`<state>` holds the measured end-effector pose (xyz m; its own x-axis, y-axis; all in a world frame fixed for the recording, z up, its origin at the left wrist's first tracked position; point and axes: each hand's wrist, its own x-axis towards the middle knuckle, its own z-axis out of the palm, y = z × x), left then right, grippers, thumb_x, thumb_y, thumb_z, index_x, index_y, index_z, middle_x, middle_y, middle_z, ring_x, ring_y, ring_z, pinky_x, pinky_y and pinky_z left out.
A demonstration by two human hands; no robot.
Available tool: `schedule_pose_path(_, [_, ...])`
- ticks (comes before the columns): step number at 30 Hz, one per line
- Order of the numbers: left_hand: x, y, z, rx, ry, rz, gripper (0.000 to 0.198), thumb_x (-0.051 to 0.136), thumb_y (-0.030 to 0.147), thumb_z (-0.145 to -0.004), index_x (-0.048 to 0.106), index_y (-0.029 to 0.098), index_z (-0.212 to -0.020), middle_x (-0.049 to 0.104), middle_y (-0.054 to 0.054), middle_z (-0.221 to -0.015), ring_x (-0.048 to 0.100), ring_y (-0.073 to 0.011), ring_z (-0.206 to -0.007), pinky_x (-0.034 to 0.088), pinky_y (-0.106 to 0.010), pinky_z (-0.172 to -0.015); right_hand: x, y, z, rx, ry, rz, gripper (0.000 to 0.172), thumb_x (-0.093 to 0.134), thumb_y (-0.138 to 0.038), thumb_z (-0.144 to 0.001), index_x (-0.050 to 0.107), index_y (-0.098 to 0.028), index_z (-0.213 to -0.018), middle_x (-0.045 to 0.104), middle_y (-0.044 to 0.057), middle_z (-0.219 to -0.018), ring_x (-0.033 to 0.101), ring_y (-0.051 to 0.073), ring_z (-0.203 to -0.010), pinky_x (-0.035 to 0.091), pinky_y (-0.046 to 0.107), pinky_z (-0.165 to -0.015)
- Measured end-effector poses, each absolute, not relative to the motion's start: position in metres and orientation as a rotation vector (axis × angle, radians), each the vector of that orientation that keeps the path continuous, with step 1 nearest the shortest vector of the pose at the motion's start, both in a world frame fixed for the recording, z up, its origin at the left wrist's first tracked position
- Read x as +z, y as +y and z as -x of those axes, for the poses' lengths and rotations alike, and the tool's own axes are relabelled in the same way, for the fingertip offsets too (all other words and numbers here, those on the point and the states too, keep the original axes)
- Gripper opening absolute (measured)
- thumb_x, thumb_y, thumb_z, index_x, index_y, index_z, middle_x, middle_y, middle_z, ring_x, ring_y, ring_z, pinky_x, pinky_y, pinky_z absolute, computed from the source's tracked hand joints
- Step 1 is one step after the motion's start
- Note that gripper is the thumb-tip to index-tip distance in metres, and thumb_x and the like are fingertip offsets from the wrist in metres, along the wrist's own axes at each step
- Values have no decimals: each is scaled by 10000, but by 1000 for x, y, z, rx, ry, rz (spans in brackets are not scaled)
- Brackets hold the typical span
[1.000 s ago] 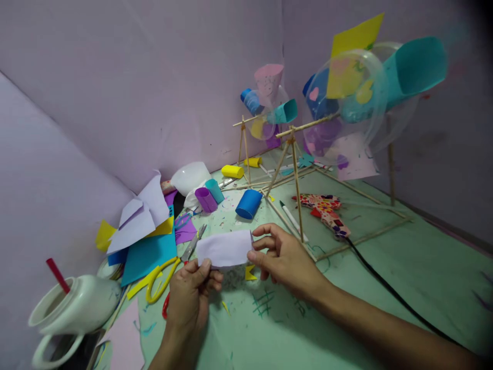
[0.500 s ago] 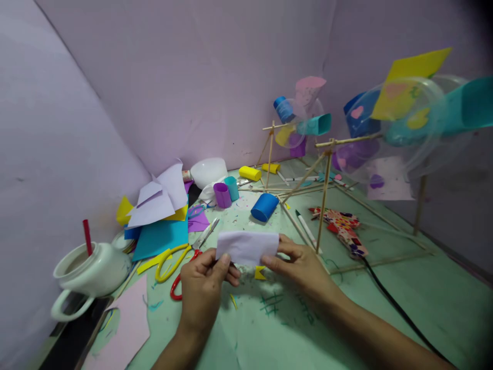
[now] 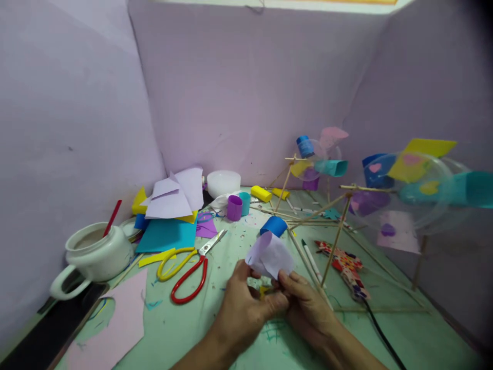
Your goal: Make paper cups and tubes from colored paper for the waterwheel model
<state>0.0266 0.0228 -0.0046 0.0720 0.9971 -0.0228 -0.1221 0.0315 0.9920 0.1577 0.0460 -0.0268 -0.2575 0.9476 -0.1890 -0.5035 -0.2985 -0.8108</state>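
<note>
A small piece of white paper (image 3: 271, 254), curled into a loose roll, is held up above the table between my two hands. My right hand (image 3: 308, 303) pinches its lower right edge between thumb and fingers. My left hand (image 3: 244, 311) is curled at its lower left edge, fingertips against the paper and thumb reaching across towards my right hand. Some of the fingertips are hidden behind the paper. Just beyond it lies a blue paper tube (image 3: 273, 226). Scissors (image 3: 204, 252) with one yellow and one red handle lie partly open to the left.
A white pot (image 3: 94, 257) with a red stick stands at left, near cut pink paper (image 3: 119, 318) and stacked coloured sheets (image 3: 167, 236). On the right are stick frames bearing plastic wheels (image 3: 408, 190), a patterned glue gun (image 3: 344, 264) with a black cord, and a marker (image 3: 311, 257).
The flat paper strip has been curled round into a loose roll. My hands have come closer together, and the left has moved right, away from the scissors. The view has tilted up.
</note>
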Motion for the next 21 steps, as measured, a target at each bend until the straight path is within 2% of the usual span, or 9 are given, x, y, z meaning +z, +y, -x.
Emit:
schedule_pose_path(3, [-5, 20, -36, 1199, 1101, -1138, 261, 684, 340, -639, 656, 140, -804, 662, -53, -713, 609, -213, -731, 477, -264, -656, -32, 38, -149, 1900, -733, 770, 258, 804, -325, -555, 702, -152, -717, 652, 20, -609, 562, 130, -547, 443, 249, -586])
schedule_pose_path(7, [-2, 16, -37, 1361, 1193, -1010, 200, 608, 351, -677, 623, 152, -673, 626, -37, -613, 557, -174, -596, 452, -252, -543, -40, 34, -145, 1917, -750, 744, 187, 799, -274, -577, 714, -168, -705, 666, 21, -637, 547, 110, -535, 427, 230, -577])
schedule_pose_path(11, [5, 13, -28, 1389, 1284, -1203, 293, 543, 320, -724, 527, 168, -474, 459, 20, -445, 388, -105, -449, 346, -219, -434, -45, 37, -147, 1877, -790, 786, 177, 778, -311, -607, 696, -159, -647, 629, 17, -570, 521, 116, -515, 417, 243, -559])
schedule_pose_path(13, [7, 13, -22, 1418, 1385, -1367, 338, 505, 309, -758, 510, 172, -449, 404, 29, -428, 348, -96, -439, 305, -212, -419, -46, 38, -148, 1856, -774, 795, 176, 780, -307, -604, 679, -163, -612, 596, -1, -523, 491, 110, -479, 410, 244, -529])
schedule_pose_path(18, [6, 17, -8, 1510, 1573, -1765, 340, 568, 294, -766, 532, 179, -448, 419, 36, -411, 362, -81, -413, 281, -212, -447, -42, 39, -148, 1848, -705, 785, 190, 806, -260, -571, 695, -164, -692, 611, -17, -562, 500, 90, -486, 428, 208, -502])
schedule_pose_path(21, [11, 18, 1, 1623, 1610, -1796, 341, 628, 274, -721, 506, 182, -417, 407, 43, -383, 345, -70, -388, 265, -209, -432, -39, 43, -150, 1817, -649, 818, 183, 813, -240, -560, 677, -149, -645, 606, -20, -544, 512, 82, -476, 451, 187, -484])
